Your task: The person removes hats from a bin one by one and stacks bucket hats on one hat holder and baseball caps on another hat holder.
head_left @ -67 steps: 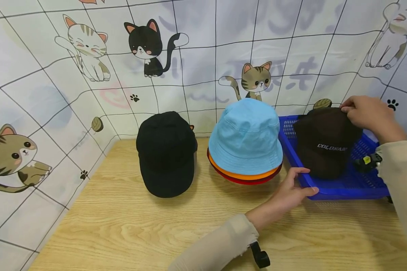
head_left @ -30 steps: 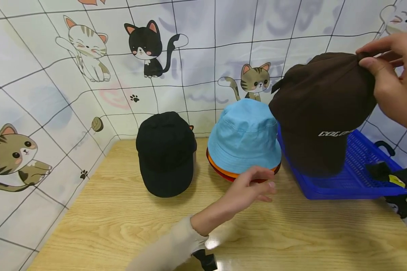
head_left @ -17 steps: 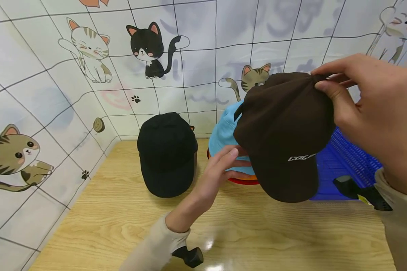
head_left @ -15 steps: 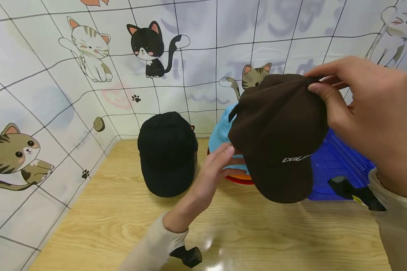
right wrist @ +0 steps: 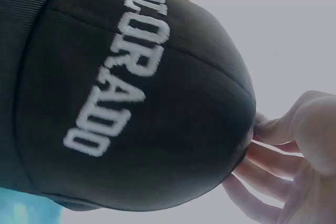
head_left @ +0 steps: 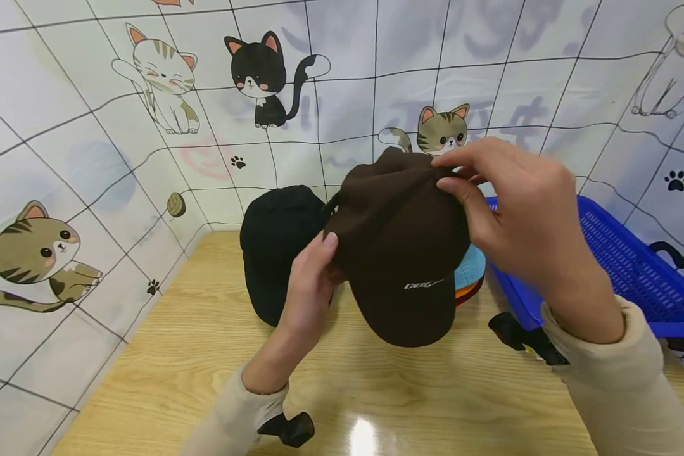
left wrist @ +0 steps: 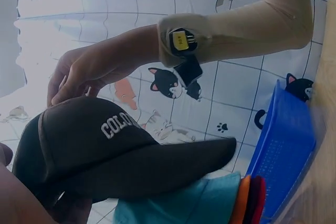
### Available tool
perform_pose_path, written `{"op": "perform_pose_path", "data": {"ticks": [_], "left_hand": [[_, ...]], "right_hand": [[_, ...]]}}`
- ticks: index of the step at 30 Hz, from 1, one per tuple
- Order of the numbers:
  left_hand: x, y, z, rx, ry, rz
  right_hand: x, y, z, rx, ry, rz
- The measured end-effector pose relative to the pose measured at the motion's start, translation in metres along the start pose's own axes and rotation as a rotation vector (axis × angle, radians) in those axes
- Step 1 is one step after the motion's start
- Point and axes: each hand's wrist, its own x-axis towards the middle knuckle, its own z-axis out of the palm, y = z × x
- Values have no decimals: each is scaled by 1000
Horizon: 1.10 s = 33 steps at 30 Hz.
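Note:
A dark brown baseball cap (head_left: 399,240) with white lettering hangs above the table, brim down toward the front. My right hand (head_left: 519,202) pinches the top of its crown between thumb and fingers. My left hand (head_left: 308,285) holds the cap's left lower edge, thumb outside and the other fingers hidden behind the fabric. In the right wrist view the lettering on the cap (right wrist: 142,103) reads COLORADO. A black cap (head_left: 273,253) stands on the table behind my left hand. Behind the brown cap, a stack of bucket hats (head_left: 470,269), light blue on top, is mostly covered.
A blue plastic basket (head_left: 633,253) stands at the right, near the wall. A cloth wall (head_left: 348,95) with cat drawings closes off the back and sides. The wooden table (head_left: 342,392) stretches out in front.
My right hand has lifted the brown cap out of the blue basket and carried it left, past the bucket hats. My left hand has let go of the basket and taken the cap's edge.

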Motion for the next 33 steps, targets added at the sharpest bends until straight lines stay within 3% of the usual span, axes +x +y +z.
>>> {"op": "perform_pose_path", "data": {"ticks": [9, 18, 21, 24, 29, 33], "left_hand": [[9, 9, -24, -72, 181, 1], [24, 11, -49, -186, 266, 137], [30, 10, -62, -229, 234, 150], [35, 10, -77, -279, 144, 143], [41, 11, -100, -344, 24, 109], [45, 10, -116, -375, -22, 83]], "right_hand": [[-1, -27, 32, 132, -3, 49], [0, -50, 54, 271, 5, 57], [1, -55, 59, 311, -26, 49], [0, -53, 64, 401, -84, 78], [-2, -37, 79, 599, -250, 289], [-9, -26, 100, 668, -423, 462]]}}
